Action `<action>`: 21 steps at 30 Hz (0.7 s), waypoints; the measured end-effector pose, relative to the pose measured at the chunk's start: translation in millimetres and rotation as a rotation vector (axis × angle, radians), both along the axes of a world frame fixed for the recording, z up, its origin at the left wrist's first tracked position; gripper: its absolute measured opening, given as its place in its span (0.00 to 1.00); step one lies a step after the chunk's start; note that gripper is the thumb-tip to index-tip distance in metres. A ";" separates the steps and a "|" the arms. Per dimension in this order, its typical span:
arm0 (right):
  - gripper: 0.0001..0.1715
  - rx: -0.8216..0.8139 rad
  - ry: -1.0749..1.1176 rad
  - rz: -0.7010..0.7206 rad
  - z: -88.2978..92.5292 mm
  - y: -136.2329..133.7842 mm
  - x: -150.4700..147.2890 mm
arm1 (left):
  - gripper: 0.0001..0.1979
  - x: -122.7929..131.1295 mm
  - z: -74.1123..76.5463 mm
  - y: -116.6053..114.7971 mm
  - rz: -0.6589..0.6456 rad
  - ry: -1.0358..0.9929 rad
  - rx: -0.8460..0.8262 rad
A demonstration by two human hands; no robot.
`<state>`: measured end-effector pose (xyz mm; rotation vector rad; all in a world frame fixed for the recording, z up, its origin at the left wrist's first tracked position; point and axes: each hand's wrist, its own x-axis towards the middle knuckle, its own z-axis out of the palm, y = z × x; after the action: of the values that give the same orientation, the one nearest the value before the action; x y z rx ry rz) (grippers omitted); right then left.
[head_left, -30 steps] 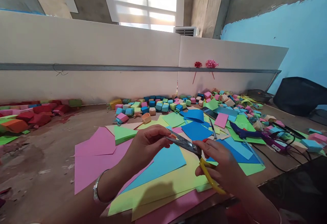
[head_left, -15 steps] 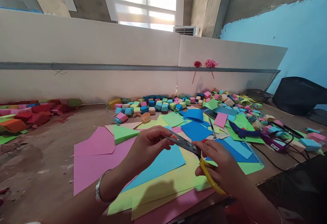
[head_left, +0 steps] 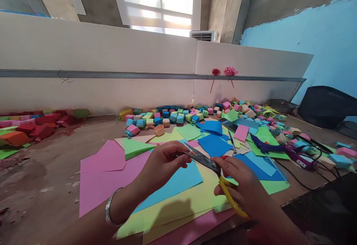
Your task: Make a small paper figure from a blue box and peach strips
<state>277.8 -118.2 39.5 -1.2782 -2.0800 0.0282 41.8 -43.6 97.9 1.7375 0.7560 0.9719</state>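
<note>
Currently the right hand (head_left: 242,176) is gripping scissors (head_left: 233,203); by their blades (head_left: 205,159), the left hand (head_left: 161,165) is curling its fingers (head_left: 175,146), any pinch unclear.

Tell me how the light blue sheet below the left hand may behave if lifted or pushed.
The light blue sheet looks thin, so it may feel light and probably bend; lying flat on yellow paper, it could slide when pushed.

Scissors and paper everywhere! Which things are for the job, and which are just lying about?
For the job, probably:
yellow-handled scissors, in the right grip
maybe the coloured paper sheets underneath

Just lying about, it seems:
purple glue gun
dark phone
little coloured blocks
</note>
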 end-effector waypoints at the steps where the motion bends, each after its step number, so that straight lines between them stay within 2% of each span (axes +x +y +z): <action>1: 0.36 -0.006 -0.002 0.002 -1.2 -0.1 0.4 | 0.08 0.4 0.0 -0.1 -0.005 0.006 -0.004; 21: 0.41 -0.048 0.003 -0.031 -8.5 -5.3 4.4 | 0.06 1.2 -0.4 -1.2 -0.033 0.012 -0.005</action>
<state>282.2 -123.5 31.0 -1.3386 -2.0676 0.0671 43.0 -44.8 97.5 1.7476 0.7344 0.9368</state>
